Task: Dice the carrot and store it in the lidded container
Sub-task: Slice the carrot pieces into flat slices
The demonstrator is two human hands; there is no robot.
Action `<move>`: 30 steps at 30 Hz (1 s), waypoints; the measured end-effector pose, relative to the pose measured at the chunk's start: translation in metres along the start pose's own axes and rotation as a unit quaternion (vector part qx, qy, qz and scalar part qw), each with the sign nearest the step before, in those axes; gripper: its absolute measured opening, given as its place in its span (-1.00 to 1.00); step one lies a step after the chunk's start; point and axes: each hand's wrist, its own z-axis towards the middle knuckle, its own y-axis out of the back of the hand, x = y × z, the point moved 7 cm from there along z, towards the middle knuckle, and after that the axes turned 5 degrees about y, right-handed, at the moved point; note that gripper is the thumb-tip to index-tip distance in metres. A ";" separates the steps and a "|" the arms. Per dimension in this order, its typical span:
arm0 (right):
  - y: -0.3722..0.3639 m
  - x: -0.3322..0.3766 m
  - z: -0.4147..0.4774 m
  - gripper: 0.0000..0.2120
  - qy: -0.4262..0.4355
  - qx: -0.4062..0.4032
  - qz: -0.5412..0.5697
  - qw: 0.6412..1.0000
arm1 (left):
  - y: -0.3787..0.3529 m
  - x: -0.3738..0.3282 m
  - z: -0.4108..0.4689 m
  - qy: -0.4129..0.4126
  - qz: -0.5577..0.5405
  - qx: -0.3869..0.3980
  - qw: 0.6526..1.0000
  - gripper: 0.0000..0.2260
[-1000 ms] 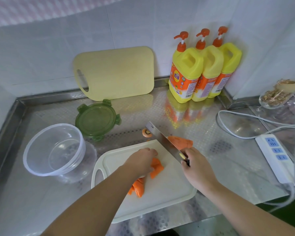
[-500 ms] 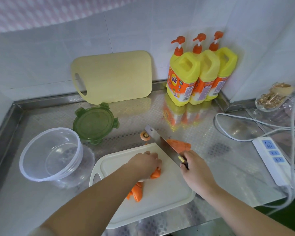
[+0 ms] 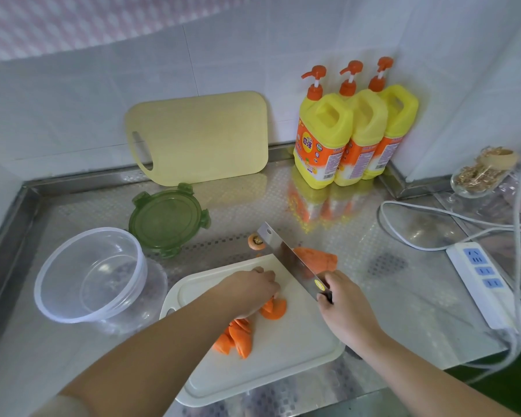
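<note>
On the white cutting board (image 3: 286, 359) lie several orange carrot pieces (image 3: 238, 338). My left hand (image 3: 250, 290) covers and holds down carrot slices (image 3: 275, 308) near the board's middle. My right hand (image 3: 340, 305) grips the handle of a cleaver (image 3: 286, 257), whose blade points away to the upper left, above the board. A larger carrot chunk (image 3: 316, 258) lies behind the blade, and a carrot end (image 3: 255, 241) sits on the counter past the blade tip. The clear round container (image 3: 63, 296) stands to the left, its green lid (image 3: 167, 219) behind it.
A yellow cutting board (image 3: 202, 139) leans on the tiled wall. Three yellow pump bottles (image 3: 352, 136) stand in the back corner. A white power strip (image 3: 484, 281) with cables lies to the right, a glass dish (image 3: 475, 179) beyond it. The steel counter has a raised rim.
My left hand has slid slightly over the carrot slices on the board. The cleaver stays in my right hand at nearly the same angle. The camera has shifted a little.
</note>
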 end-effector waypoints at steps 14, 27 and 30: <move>-0.022 -0.012 -0.007 -0.85 -0.030 0.067 -0.031 0.997 | -0.001 0.010 -0.002 -0.024 -0.050 -0.049 0.997 -0.68; -0.020 -0.013 -0.005 -0.87 -0.030 0.084 -0.047 0.995 | 0.000 -0.040 -0.015 0.110 0.065 -0.139 0.982 -0.65; -0.019 -0.014 -0.007 -0.86 -0.030 0.085 -0.041 0.995 | -0.010 -0.039 -0.021 0.093 0.071 -0.122 0.986 -0.68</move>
